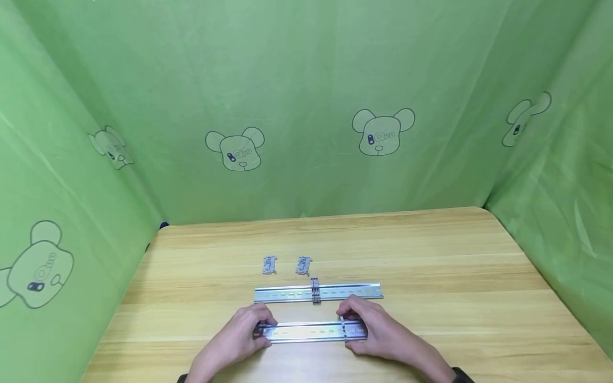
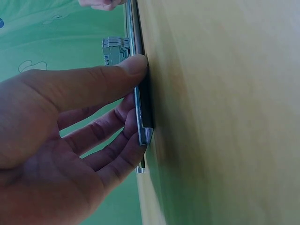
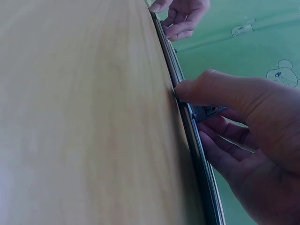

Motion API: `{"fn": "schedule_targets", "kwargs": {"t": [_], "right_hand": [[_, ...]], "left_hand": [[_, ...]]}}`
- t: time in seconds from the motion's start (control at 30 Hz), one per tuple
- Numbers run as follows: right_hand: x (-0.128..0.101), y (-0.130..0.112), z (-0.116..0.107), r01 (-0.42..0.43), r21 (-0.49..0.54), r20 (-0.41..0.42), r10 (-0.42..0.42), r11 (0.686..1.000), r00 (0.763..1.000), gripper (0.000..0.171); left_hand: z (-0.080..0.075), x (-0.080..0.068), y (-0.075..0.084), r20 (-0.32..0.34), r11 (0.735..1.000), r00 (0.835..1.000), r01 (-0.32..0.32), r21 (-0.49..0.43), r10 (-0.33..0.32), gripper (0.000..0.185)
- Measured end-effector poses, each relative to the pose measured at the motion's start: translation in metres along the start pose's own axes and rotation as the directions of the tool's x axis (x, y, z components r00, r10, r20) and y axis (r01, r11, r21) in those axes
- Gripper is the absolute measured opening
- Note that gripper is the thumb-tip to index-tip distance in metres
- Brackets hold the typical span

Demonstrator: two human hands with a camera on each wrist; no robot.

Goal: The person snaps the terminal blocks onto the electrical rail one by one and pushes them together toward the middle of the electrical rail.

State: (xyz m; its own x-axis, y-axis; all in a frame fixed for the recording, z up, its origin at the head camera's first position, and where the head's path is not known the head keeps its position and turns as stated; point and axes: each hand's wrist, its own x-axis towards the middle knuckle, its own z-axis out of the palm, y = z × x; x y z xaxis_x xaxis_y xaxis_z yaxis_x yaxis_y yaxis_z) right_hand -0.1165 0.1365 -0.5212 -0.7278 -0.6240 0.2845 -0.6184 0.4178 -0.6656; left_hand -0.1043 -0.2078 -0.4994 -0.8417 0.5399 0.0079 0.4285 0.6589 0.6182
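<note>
A slotted metal DIN rail [image 1: 306,332] lies nearest the person, running left to right on the table. Its left end is gripped by my left hand [image 1: 241,332], thumb on the near edge and fingers on the far edge. Toward the right end, my right hand [image 1: 380,331] pinches a thin grey terminal block [image 1: 343,327] that stands across the rail. In the right wrist view the block [image 3: 206,111] sits between thumb and fingers, partly hidden by them. Whether it is fully clipped on cannot be told.
Behind lies a second DIN rail [image 1: 282,294] carrying several terminal blocks [image 1: 315,291] side by side near its middle. Two loose terminal blocks lie flat farther back, a left one [image 1: 270,265] and a right one [image 1: 303,265]. Green cloth [image 1: 306,175] surrounds the wooden table [image 1: 431,255].
</note>
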Motion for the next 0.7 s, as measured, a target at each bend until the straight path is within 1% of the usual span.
{"fn": "schedule_targets", "kwargs": {"t": [0.27, 0.5, 0.7], "right_hand": [[0.007, -0.004, 0.007, -0.02, 0.018, 0.018, 0.02, 1.0, 1.0, 0.056], [0.012, -0.007, 0.013, -0.001, -0.001, 0.011, 0.001, 1.0, 1.0, 0.055], [0.016, -0.008, 0.019, 0.03, 0.019, 0.0, -0.03, 0.999, 1.0, 0.054]], "left_hand": [[0.001, 0.0, 0.0, 0.004, 1.0, 1.0, 0.011, -0.002, -0.011, 0.025], [0.001, -0.001, 0.0, -0.009, 1.0, 1.0, -0.008, -0.009, 0.008, 0.025], [0.001, -0.001, 0.0, -0.008, 1.0, 1.0, -0.008, -0.016, 0.008, 0.025]]}}
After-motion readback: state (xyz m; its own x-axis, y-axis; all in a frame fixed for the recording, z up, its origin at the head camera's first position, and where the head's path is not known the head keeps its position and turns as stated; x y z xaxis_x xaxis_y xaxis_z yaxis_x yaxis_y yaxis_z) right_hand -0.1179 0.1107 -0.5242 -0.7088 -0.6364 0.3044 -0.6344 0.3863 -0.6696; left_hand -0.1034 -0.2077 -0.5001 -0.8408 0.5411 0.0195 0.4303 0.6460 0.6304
